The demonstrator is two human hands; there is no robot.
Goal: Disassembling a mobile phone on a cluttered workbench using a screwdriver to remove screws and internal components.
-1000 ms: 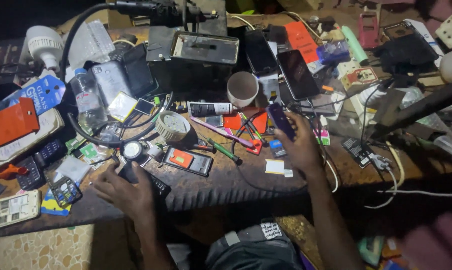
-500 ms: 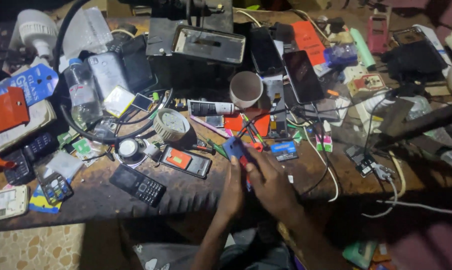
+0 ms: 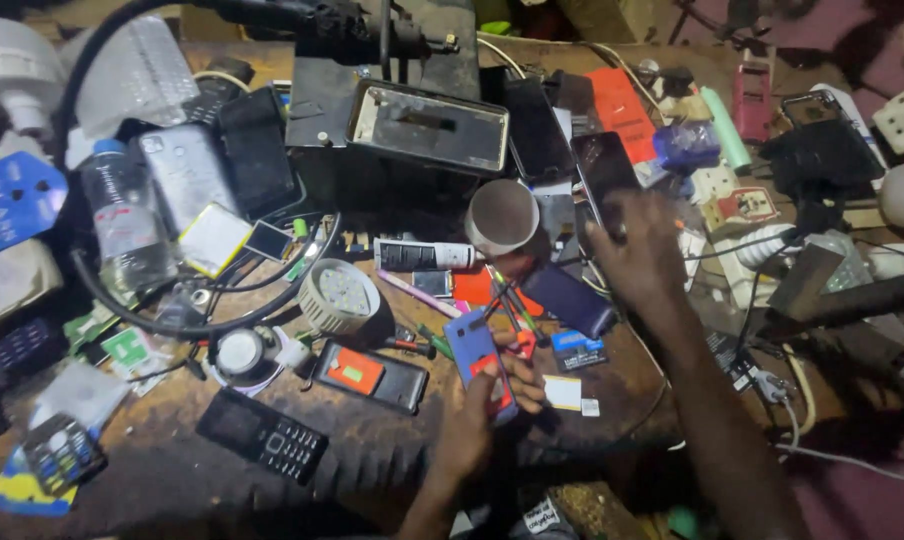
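— What's in the left hand (image 3: 477,425)?

— A small blue phone (image 3: 480,365) with its back off, orange showing inside. The fingers are wrapped around its lower end, thumb pressed on the side. It is held tilted just above the near edge of the wooden workbench (image 3: 372,460).

— And the right hand (image 3: 640,250)?

— Stretched out beyond the blue phone and to its right, fingers spread and curled over the lower end of a dark smartphone (image 3: 605,172) that leans among the clutter. It touches the thing, but I cannot tell whether it truly grips it.

— What lies around the blue phone?

— Just left of it, a black phone body with an orange battery (image 3: 370,375). Further left and nearer the edge, a black keypad phone (image 3: 262,435). Behind the blue phone, a round white LED lamp (image 3: 340,295), a black and white tube (image 3: 424,256) and a brown cup (image 3: 502,215) tipped on its side. Right of it, touching nothing, a small white card (image 3: 563,392) and a dark purple flat case (image 3: 569,298). Far off to the left stands a clear plastic bottle (image 3: 124,220); well behind, an open metal tray (image 3: 427,125) on a black box.
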